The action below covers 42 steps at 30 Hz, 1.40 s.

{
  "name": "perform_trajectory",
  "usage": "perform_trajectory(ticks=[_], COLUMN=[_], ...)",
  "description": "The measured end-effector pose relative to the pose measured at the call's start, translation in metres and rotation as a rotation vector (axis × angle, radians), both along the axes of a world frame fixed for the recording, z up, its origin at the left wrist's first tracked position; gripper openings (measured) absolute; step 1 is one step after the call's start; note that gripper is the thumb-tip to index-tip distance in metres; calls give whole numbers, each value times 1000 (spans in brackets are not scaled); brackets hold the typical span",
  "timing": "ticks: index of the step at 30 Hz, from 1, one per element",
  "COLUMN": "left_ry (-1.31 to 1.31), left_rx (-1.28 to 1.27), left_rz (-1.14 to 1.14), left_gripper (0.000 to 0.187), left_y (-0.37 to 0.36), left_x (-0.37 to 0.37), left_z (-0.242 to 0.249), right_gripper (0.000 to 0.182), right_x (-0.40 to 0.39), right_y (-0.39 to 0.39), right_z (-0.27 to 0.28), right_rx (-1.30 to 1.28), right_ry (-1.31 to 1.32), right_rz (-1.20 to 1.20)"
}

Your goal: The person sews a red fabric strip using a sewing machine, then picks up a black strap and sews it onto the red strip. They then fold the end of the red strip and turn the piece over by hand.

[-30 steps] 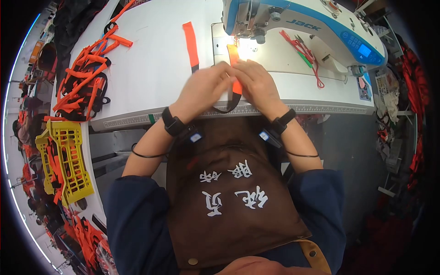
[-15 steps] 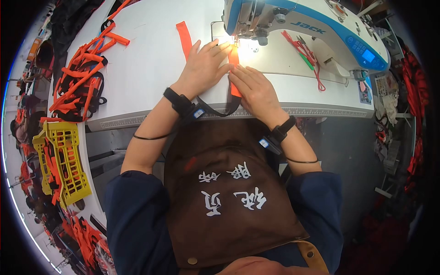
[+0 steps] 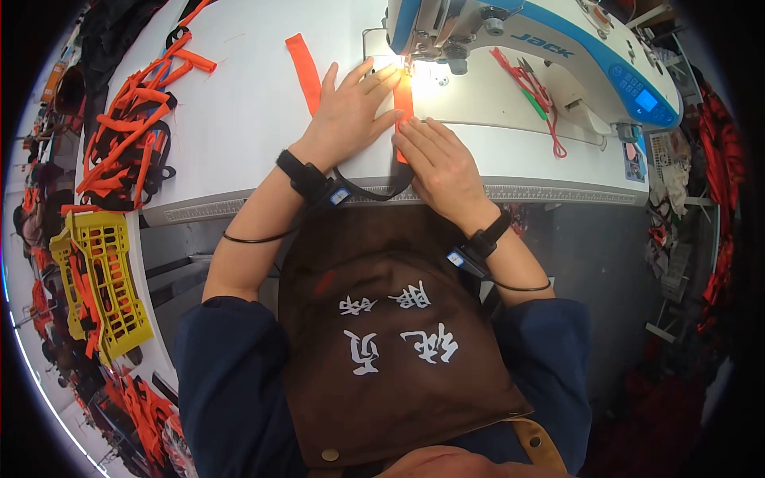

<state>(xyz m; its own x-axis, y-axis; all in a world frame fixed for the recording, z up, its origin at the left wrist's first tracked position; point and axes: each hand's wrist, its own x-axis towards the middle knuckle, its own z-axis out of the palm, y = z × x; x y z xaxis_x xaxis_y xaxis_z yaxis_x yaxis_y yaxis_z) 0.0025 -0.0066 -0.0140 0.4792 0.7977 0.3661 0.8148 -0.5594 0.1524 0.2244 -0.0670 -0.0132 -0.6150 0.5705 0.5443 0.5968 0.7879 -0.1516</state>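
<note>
An orange fabric strip (image 3: 404,103) lies under the needle area of the sewing machine (image 3: 542,40). My left hand (image 3: 351,115) rests flat beside it, fingers spread, with the fingertips near the presser foot and the thumb at the strip's edge. My right hand (image 3: 442,163) lies flat with fingers stretched out over the strip's near end. A black strap (image 3: 370,193) loops from that end along the table's front edge toward my left wrist. Another orange length (image 3: 303,72) sticks out beyond my left hand; its link to the strap is hidden.
A tangled pile of orange and black straps (image 3: 131,147) covers the table's left side. Red-handled scissors and a green-handled tool (image 3: 534,103) lie under the machine arm. A yellow basket (image 3: 119,287) stands left of the table, and a ruler (image 3: 510,193) runs along its front edge.
The view has shifted slightly. My right fingers have drawn a little apart from my left thumb, and the free orange length has swung slightly left. Both hands stay flat by the strip.
</note>
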Motion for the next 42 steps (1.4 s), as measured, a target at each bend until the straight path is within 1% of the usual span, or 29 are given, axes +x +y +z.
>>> perform_trajectory(ticks=[3, 6, 15, 21, 24, 33, 42], left_ry=[17, 43, 87, 48, 0, 47, 50], left_rx=[-5, -39, -31, -29, -56, -17, -47], left_rz=[4, 15, 30, 37, -7, -2, 12], left_gripper=[55, 55, 58, 58, 57, 55, 55], left_y=[1, 4, 18, 22, 4, -2, 5], left_x=[0, -1, -3, -4, -2, -1, -2], left_z=[1, 4, -1, -4, 3, 3, 1], right_gripper=[36, 34, 30, 29, 30, 33, 32], right_x=[-2, -2, -4, -7, -7, -7, -8], right_y=[1, 2, 8, 8, 2, -4, 3], right_z=[5, 5, 5, 8, 7, 5, 5], right_rx=[9, 15, 43, 63, 60, 66, 82], right_ry=[-8, -21, -21, -18, -2, 13, 20], right_rz=[-10, -12, -24, -38, -36, -45, -46])
